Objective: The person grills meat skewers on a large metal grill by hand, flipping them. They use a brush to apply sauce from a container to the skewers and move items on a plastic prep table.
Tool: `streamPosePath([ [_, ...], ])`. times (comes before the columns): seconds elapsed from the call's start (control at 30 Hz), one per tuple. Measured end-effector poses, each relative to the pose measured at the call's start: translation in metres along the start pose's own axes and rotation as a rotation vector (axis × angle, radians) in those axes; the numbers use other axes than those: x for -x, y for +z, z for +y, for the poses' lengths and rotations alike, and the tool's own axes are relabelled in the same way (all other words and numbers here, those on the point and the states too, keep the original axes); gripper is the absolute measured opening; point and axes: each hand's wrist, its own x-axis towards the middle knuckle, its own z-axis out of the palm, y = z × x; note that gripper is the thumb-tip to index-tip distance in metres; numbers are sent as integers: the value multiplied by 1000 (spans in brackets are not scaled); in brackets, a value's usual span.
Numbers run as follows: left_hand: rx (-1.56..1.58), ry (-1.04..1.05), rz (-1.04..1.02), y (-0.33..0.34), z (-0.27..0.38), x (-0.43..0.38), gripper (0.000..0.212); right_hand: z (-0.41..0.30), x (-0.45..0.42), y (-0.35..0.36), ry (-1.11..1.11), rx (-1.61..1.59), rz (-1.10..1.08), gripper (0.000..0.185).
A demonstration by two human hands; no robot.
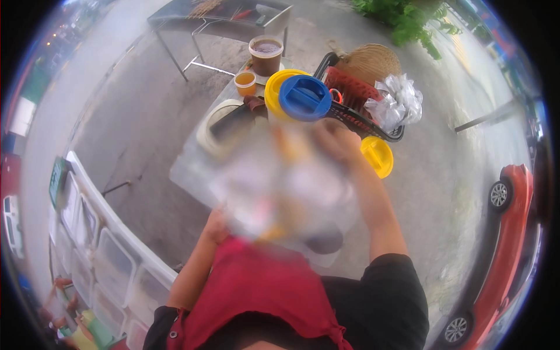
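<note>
A heavy blur over the middle of the view hides most of what lies in front of me. My right hand [337,139] is beside the blue lid [305,97], its fingers smeared, so I cannot tell whether it grips anything. Behind that lid is a yellow lid [274,89]. My left hand [217,226] is low at the near left edge of the table [186,170], close to my red apron [267,280]; its fingers are lost in the blur. Another yellow lid [377,156] shows just right of my right wrist.
Beyond stand a tub of brown liquid [266,61], a small orange cup [246,85] and a grill [218,22] with skewers. A black basket [356,118] holds a woven fan [372,63] and plastic bags [400,103]. Clear containers [114,267] line the left; a red car [498,258] is right.
</note>
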Motion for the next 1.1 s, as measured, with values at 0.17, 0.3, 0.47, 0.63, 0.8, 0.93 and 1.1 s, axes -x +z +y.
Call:
streamPosePath([
  [0.17, 111, -20, -49, 1, -4, -6, 43, 5, -17, -14, 23, 265, -12, 26],
  [0.3, 113, 3, -34, -9, -15, -9, 44, -4, -21, -8, -48, 177, 30, 24],
  [0.47, 155, -95, 42, 29, 6, -1, 44, -3, -10, 8, -172, 156, 36, 24],
  [0.63, 141, -102, 42, 43, 13, 1, 42, 3, -6, -11, -65, 298, 30, 25],
  [0.8, 113, -89, 88, 49, 11, -3, 44, 0, -22, -13, 8, 147, 30, 29],
  [0.93, 121, -94, 38, 37, -2, -16, 45, 2, -15, -19, 78, 64, -33, 30],
  [1.1, 7, -25, 20, 25, -17, -44, 48, 17, -4, -41, 140, 15, -62, 33],
])
